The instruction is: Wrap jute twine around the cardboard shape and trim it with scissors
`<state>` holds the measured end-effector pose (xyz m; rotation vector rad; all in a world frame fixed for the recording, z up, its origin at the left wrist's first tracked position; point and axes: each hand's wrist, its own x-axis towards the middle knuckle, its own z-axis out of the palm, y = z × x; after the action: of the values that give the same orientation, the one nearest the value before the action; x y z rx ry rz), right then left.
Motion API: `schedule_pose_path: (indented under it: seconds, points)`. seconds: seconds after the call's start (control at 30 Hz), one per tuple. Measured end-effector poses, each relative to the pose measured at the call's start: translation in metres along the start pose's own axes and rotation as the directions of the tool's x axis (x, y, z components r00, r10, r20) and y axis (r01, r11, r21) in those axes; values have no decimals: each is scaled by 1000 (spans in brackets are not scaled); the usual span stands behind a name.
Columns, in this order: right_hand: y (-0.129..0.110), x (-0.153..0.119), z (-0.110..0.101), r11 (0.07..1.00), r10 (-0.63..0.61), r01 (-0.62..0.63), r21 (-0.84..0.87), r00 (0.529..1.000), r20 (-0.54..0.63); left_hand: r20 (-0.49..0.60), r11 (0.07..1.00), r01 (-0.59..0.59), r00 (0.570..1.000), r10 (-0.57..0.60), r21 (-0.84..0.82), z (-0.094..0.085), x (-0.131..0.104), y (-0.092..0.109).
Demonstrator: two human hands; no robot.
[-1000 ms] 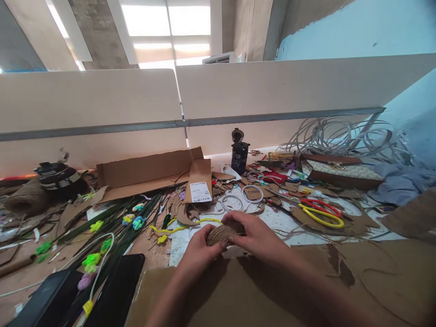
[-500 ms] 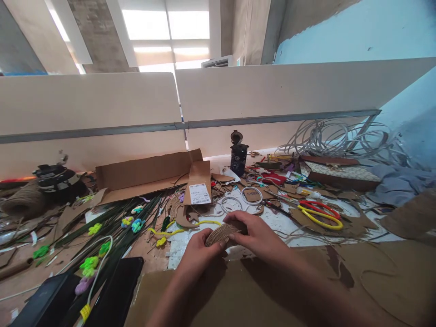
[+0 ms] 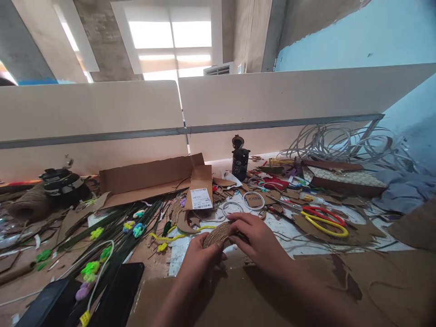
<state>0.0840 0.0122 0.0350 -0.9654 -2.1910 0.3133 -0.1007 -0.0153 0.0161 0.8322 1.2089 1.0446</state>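
While left fingers [image 3: 211, 251] grip the corded piece [image 3: 217, 234] (tan), right fingers [image 3: 243, 225] pinch its edge.

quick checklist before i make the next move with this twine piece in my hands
1. Left hand holding the twine-wrapped piece: ok
2. Right hand on its right side: ok
3. Scissors clear of both hands: ok, lying off to the right
4. Black bottle closed: not ok, lid stands open
5. Twine end secured: cannot tell, not visible among the fingers

scissors [image 3: 327, 221] right of the hands [image 3: 255, 238]
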Motion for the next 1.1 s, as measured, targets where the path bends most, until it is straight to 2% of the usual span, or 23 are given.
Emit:
schedule_pose_path:
  seconds: [0.27, 0.53, 0.67, 0.77, 0.83, 0.97, 1.1]
  points:
    - [-2, -1, 0, 1000, 11, -11, -12, 1000, 13, -16, 997, -62, 998, 62, 46, 1, -1, 1]
    - [-5, 5, 0, 973, 174, -177, 149, 984, 29, -16, 993, -111, 994, 111, 25, 9, -9, 9]
    - [-7, 7, -1, 943, 240, -253, 217, 967, 87, 56, 995, -89, 994, 92, -47, 7, -8, 1]
    - [-11, 6, -1, 950, 198, -216, 228, 975, 97, 134, 993, -56, 989, 69, -101, 2, -1, -11]
    - [-13, 6, -1, 959, 172, -190, 213, 980, 100, 149, 994, -58, 986, 72, -91, -1, 3, -17]
    - [-11, 5, -3, 972, 119, -136, 191, 988, 100, 88, 990, -142, 986, 139, 27, -4, 4, -13]
    - [-4, 1, -6, 989, 93, -97, 109, 995, 40, 17, 978, -189, 982, 188, 90, -4, 1, -3]
